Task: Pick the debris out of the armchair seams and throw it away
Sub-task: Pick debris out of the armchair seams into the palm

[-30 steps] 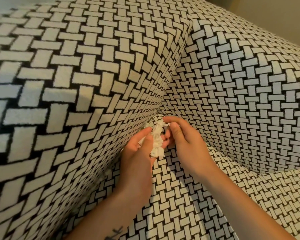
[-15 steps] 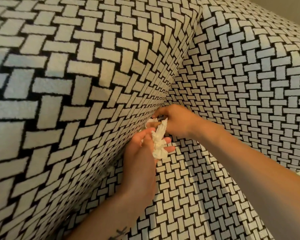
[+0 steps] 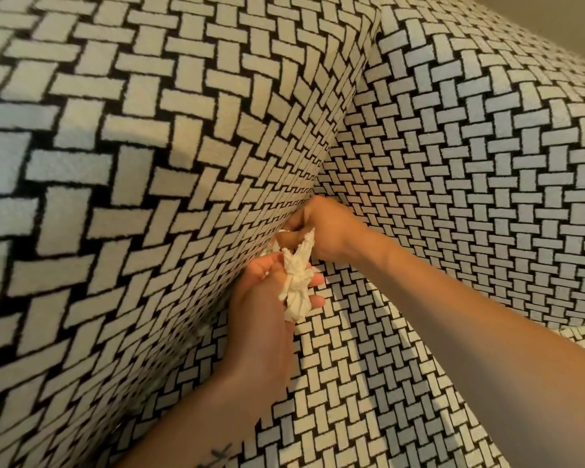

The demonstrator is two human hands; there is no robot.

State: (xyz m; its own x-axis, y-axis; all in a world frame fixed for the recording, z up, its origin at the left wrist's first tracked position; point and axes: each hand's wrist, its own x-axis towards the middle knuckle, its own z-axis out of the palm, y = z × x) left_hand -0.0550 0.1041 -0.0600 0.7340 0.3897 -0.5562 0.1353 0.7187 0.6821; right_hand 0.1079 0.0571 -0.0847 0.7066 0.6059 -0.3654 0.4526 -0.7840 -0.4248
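Partway: the left hand grips a collected crumpled tissue wad. The right hand probes the armchair seam, and I cannot tell whether it holds anything. Discarding remains.

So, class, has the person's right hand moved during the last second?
Yes: the right hand has pushed leftward into the seam of the black-and-white woven armchair.

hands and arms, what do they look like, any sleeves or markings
Two bare hands, left hand and right hand, no gloves, with no sleeves, watch or bracelet in view. The left forearm carries a small dark line tattoo near the frame's bottom edge.
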